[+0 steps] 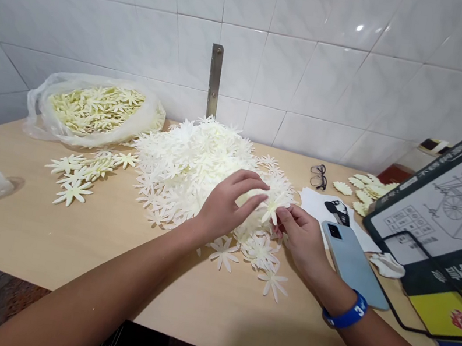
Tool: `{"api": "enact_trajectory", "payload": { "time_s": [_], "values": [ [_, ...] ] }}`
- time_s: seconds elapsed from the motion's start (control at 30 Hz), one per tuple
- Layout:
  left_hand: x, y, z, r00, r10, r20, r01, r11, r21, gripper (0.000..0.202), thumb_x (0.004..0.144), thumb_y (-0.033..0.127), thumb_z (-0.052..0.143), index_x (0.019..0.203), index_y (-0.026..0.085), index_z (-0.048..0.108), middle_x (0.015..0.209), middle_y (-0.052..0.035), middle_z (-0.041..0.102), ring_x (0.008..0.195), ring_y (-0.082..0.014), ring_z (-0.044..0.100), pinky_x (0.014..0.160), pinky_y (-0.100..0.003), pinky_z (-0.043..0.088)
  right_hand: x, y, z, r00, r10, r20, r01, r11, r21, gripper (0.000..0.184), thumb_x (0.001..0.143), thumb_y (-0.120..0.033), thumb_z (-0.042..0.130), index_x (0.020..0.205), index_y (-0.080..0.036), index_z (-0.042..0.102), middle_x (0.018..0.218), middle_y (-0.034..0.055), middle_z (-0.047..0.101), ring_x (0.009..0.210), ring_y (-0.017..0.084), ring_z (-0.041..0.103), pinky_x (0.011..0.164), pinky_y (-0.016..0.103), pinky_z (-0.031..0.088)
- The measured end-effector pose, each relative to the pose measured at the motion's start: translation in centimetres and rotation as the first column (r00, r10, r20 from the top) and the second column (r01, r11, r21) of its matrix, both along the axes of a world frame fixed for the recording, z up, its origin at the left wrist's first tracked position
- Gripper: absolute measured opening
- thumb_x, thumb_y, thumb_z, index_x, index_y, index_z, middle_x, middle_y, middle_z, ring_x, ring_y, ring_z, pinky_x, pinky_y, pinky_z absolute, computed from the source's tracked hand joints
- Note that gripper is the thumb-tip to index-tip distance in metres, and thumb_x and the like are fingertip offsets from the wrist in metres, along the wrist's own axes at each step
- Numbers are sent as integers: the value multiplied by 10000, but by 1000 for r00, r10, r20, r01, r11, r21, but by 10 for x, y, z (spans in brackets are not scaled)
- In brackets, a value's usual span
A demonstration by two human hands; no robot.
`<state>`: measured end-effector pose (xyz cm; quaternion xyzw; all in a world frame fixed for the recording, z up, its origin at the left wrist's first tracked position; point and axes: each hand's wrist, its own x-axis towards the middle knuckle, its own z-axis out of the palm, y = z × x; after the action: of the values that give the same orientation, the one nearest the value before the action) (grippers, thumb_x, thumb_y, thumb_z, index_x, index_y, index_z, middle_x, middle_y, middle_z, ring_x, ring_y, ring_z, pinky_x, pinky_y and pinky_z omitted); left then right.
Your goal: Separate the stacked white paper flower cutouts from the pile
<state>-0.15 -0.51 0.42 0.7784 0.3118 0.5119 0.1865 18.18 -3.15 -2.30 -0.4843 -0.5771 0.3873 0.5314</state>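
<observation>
Right hand (303, 232) pinched on pale flower cutout (272, 208), which lies off its fingertips leftward, at right part of white pile (196, 167); left hand (230, 203) opposite, thumb and fingers apart, just beside cutout.

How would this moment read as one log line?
right hand: pinching flower-shaped piece | left hand: open beside that piece | beyond hands: white pile | left of pile: plastic bag | right of pile: phone

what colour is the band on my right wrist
The wristband is blue with white markings, best seen in the head view, the only one here.
</observation>
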Motion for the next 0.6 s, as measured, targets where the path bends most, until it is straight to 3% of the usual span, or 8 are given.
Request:
{"api": "enact_trajectory", "payload": {
  "time_s": [0.13, 0.27, 0.37, 0.47, 0.6],
  "values": [
    [5, 0, -8, 984, -66, -165, 55, 996, -65, 170, 847, 331, 654, 982, 261, 728, 1153, -62, 642, 991, -195, 627, 846, -321, 497, 0, 0, -1, 999, 33, 3, -33, 999, -30, 415, 842, -511, 650, 605, -183, 556, 529, -14, 524, 501, 113, 470, 513, 252, 396],
    [10, 0, -13, 987, -47, -150, 30, 993, -114, 143, 868, 312, 617, 870, 255, 748, 1152, -59, 636, 960, -186, 630, 811, -316, 489, 0, 0, -3, 996, 80, -25, -82, 993, -82, 391, 825, -526, 663, 659, -180, 586, 547, -5, 548, 488, 112, 466, 482, 250, 384],
    [12, 0, -11, 998, -57, -17, 52, 970, -236, 126, 852, 274, 617, 828, 237, 736, 1143, -65, 633, 1006, -190, 615, 787, -288, 497, 0, 0, -2, 994, 104, -38, -107, 989, -103, 392, 815, -528, 670, 657, -181, 577, 534, -6, 550, 469, 109, 460, 465, 247, 379],
    [9, 4, -7, 975, 30, 220, 60, 918, -391, 111, 831, 276, 623, 802, 191, 687, 1126, -79, 642, 1066, -199, 594, 806, -275, 505, 1, 2, -2, 994, 96, -44, -100, 990, -99, 385, 816, -509, 672, 650, -178, 567, 537, -8, 558, 465, 103, 464, 475, 244, 386],
    [2, 15, -3, 857, 110, 504, 239, 782, -576, 175, 790, 321, 662, 826, 162, 598, 842, -47, 668, 840, -158, 635, 834, -335, 524, 4, 6, -6, 987, 118, -105, -129, 986, -102, 318, 832, -461, 666, 714, -177, 584, 597, -2, 585, 525, 117, 516, 521, 254, 421]
  ]
}}
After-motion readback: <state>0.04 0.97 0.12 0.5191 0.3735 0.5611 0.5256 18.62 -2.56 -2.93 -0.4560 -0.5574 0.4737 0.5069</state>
